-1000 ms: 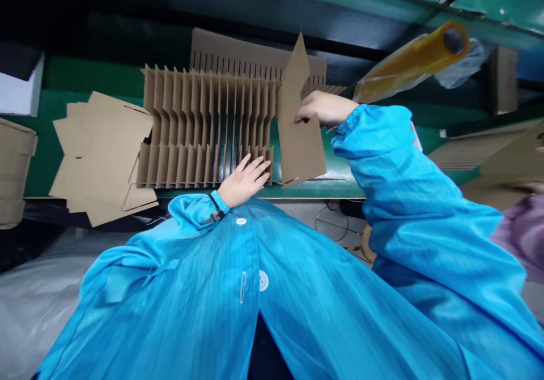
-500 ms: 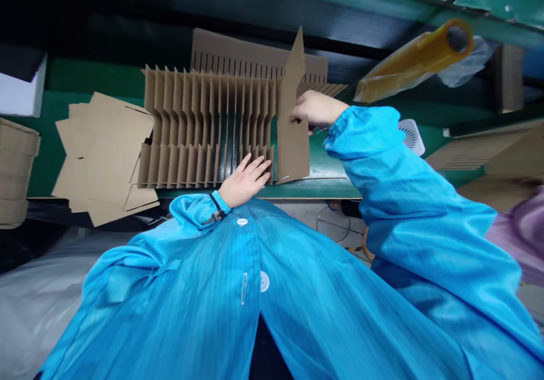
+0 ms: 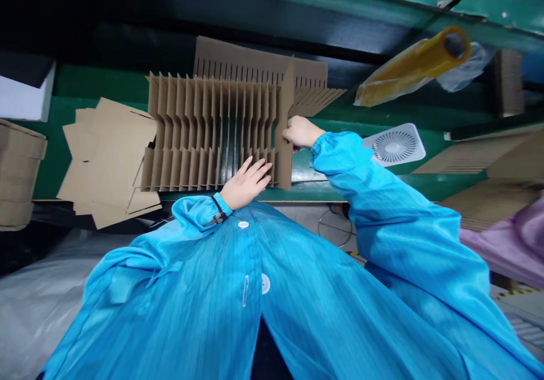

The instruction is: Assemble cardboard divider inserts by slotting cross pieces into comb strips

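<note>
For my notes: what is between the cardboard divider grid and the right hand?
The head view shows a cardboard panel, held by the right hand beside the divider grid.

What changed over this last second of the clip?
The right hand, holding the same panel throughout, has moved it left and down, close to the right end of the grid. The right sleeve shifted, baring the fan. Nothing was let go. The left hand stays on the grid's near right corner; the loose sheets lie as before.
</note>
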`<move>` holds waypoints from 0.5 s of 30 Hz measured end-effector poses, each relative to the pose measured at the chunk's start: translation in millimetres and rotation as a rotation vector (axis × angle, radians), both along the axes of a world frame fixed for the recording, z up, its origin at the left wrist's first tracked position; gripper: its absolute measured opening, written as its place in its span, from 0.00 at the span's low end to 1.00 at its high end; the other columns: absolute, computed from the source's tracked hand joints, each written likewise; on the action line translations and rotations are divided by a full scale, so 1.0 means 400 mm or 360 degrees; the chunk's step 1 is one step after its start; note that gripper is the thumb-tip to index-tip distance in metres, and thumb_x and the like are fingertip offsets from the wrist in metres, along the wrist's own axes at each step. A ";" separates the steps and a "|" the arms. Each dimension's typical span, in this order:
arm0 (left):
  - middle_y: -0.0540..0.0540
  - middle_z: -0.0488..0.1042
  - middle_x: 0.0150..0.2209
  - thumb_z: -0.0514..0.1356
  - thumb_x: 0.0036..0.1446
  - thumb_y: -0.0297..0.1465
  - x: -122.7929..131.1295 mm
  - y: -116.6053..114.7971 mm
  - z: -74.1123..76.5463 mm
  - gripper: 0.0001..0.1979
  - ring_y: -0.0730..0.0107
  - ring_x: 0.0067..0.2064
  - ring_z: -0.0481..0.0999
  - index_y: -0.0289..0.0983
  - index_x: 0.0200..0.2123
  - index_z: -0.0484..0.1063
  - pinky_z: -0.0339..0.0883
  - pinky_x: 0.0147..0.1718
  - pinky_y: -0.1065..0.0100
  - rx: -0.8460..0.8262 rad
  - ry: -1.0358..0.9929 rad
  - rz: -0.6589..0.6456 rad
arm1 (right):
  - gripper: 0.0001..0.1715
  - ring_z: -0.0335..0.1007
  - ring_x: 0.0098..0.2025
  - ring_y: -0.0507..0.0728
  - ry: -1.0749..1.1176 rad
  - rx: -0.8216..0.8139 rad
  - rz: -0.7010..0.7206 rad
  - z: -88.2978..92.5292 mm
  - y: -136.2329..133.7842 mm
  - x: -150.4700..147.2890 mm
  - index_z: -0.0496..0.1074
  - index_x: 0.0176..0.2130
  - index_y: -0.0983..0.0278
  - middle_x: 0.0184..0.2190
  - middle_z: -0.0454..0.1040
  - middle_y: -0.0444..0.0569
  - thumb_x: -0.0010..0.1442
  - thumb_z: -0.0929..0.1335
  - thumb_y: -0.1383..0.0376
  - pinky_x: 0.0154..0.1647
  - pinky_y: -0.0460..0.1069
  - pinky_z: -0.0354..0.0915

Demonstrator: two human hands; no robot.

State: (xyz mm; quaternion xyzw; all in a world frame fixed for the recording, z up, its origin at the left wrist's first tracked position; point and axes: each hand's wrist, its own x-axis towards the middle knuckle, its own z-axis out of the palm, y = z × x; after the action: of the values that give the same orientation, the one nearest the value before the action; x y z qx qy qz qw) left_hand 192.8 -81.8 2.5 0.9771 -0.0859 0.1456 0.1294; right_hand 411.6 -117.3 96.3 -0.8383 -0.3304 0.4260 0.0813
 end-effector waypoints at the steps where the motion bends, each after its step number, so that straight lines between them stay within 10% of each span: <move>1: 0.29 0.68 0.61 0.59 0.64 0.26 0.000 0.000 0.000 0.13 0.44 0.64 0.66 0.29 0.51 0.73 0.61 0.62 0.39 -0.0013 0.0012 -0.0003 | 0.10 0.75 0.27 0.61 -0.0066 -0.0049 -0.0011 0.003 0.001 0.003 0.69 0.26 0.64 0.13 0.63 0.48 0.54 0.65 0.77 0.31 0.52 0.74; 15: 0.30 0.68 0.61 0.58 0.65 0.25 -0.002 -0.005 -0.003 0.13 0.45 0.64 0.66 0.30 0.51 0.73 0.60 0.62 0.39 -0.0008 0.0010 0.0030 | 0.08 0.69 0.20 0.56 -0.0107 -0.0035 -0.0145 0.016 0.008 0.018 0.70 0.26 0.65 0.14 0.65 0.46 0.55 0.66 0.74 0.25 0.50 0.71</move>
State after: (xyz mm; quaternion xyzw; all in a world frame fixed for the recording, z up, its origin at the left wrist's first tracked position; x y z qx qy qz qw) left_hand 192.2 -83.7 1.3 0.9779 -0.0760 0.1440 0.1308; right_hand 418.9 -114.0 102.5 -0.8672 -0.2898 0.3969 0.0804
